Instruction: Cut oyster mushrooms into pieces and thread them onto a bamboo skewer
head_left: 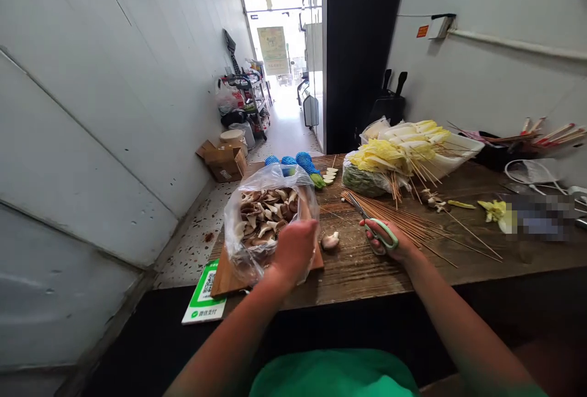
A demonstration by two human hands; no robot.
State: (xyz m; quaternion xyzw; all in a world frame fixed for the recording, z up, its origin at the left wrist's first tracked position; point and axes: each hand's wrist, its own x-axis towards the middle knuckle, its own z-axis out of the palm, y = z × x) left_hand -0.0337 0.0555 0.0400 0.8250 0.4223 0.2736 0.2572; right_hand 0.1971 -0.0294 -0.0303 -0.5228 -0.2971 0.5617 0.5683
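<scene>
A clear plastic bag (236, 226) full of brown-capped oyster mushrooms (263, 216) sits on a wooden cutting board (224, 278). My left hand (296, 247) is closed on the near right side of the bag; the fingertips are hidden behind the back of the hand. In my right hand (389, 244) is a pair of scissors (385, 230) with pale green handles, its blades pointing up and left over the table. Between the two hands one loose mushroom (330, 241) lies on the dark wooden table (348, 281).
Bamboo skewers (408, 222) fan out beyond my right hand. Skewered yellow cabbage leaves (398, 146) are heaped in a white tray (463, 147) at the back right. Blue-netted produce (305, 161) and pale slices (329, 175) lie behind the bag. A green payment card (206, 293) sits at the left front corner.
</scene>
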